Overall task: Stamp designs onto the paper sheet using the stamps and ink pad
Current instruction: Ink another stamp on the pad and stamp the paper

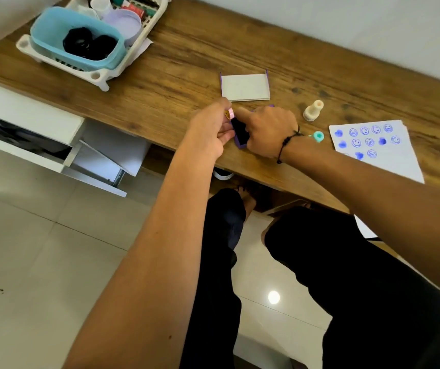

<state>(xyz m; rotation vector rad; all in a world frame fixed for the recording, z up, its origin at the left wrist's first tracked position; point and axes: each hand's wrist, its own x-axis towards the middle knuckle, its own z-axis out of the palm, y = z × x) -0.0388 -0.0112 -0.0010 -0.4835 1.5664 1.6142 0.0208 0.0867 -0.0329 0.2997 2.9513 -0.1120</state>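
The purple ink pad [240, 134] with its dark pad surface lies near the desk's front edge, between my two hands. My left hand [212, 129] grips a small pink stamp [229, 113] and touches the pad's left side. My right hand [268, 130] rests on the pad's right side, index finger stretched over its top. The white paper sheet [378, 153] lies to the right, covered with several blue smiley and heart prints. A cream stamp [313, 110] stands upright and a teal stamp [318, 136] lies on its side between the pad and the sheet.
The ink pad's lid [245, 87] lies open behind my hands. A white rack [99, 75] with a blue tub [53, 30] stands at the desk's [176, 62] back left. An open white drawer [93, 166] juts out below the desk on the left. My knees are under the desk edge.
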